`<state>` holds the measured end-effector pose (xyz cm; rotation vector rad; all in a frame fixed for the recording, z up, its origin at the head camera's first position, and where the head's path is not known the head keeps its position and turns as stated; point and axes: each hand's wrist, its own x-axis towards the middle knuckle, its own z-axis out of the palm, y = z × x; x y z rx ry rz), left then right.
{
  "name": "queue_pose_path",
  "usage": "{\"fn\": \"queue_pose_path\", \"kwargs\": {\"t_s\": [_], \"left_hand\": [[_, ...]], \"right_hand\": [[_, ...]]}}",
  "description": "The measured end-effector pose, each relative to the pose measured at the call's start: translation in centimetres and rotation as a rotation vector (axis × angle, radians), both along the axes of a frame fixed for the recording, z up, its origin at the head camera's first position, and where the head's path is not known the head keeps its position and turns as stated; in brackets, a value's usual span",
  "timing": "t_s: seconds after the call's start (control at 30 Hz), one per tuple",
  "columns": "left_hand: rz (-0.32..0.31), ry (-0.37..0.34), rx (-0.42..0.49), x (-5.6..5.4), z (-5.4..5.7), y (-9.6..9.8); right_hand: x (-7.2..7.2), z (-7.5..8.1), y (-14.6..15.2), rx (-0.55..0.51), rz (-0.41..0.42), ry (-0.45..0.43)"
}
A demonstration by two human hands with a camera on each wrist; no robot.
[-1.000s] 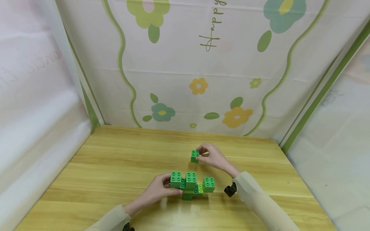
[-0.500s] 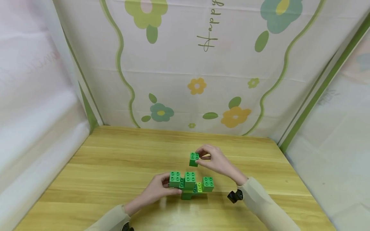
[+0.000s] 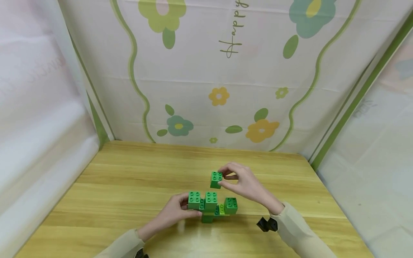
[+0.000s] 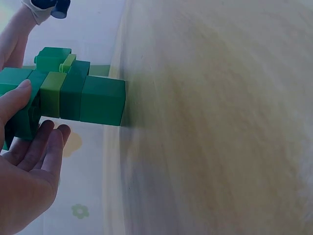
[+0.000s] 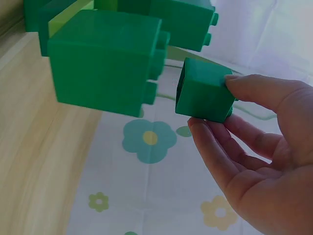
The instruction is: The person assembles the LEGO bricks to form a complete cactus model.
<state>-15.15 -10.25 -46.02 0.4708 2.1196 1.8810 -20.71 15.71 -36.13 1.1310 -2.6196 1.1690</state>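
Note:
A build of stacked toy building bricks (image 3: 211, 203), mostly green with lime (image 3: 222, 209) and teal-green pieces, stands near the middle of the table. Its lowest brick (image 4: 102, 100) seems to meet the tabletop. From the left side, my left hand (image 3: 175, 210) grips the upper part, with the thumb in front and fingers behind. Behind the build, my right hand (image 3: 245, 182) pinches a loose green two-by-two brick (image 3: 216, 180) between thumb and fingertips, studs up. That brick (image 5: 205, 90) is apart from the build, and its hollow underside edge shows in the right wrist view.
The wooden table (image 3: 135, 168) extends around both hands. White flower-printed cloth (image 3: 190, 71) rises behind it and along both sides. Black wrist devices (image 3: 267, 224) sit at the sleeves.
My right hand has raised the loose brick and brought it a little nearer to the build. The left hand keeps its hold in place. The head view has shifted slightly.

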Motion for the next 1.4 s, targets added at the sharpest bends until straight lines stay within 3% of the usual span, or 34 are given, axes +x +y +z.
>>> {"fn": "queue_pose_path", "kwargs": {"t_s": [0.43, 0.77, 1.4], "left_hand": [[-0.002, 0.006, -0.001, 0.0, 0.0, -0.1], [-0.008, 0.005, -0.001, 0.0, 0.1, -0.1], [0.002, 0.018, -0.008, -0.1, -0.1, 0.0]], "right_hand": [[1.7, 1.0, -0.2, -0.037, 0.086, 0.050], [2.5, 1.1, -0.4, -0.013, 0.102, 0.049], [2.9, 0.9, -0.8, -0.015, 0.184, 0.087]]}}
